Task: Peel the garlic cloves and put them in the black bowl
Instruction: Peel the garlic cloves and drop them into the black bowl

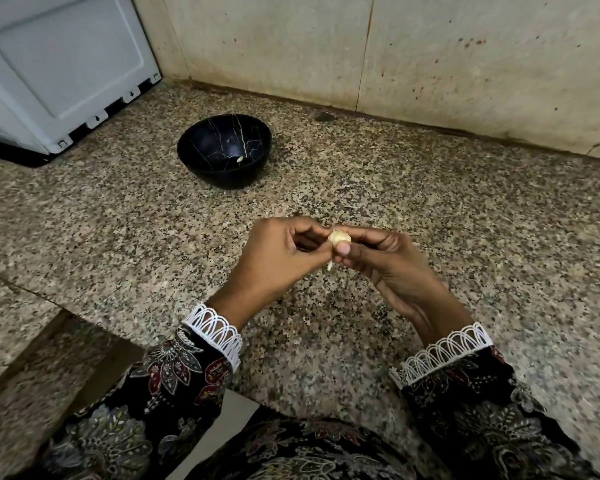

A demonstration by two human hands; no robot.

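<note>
garlic clove (339,238) | partly hidden, pinched by left hand (280,252), right hand (381,259)

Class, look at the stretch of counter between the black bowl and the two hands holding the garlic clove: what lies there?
Nothing: in the head view, only bare speckled counter separates the black bowl from the hands' garlic clove.

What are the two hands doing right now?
Left hand: fingers pinch the garlic clove.
Right hand: thumb and fingers pinch the same garlic clove.
</note>
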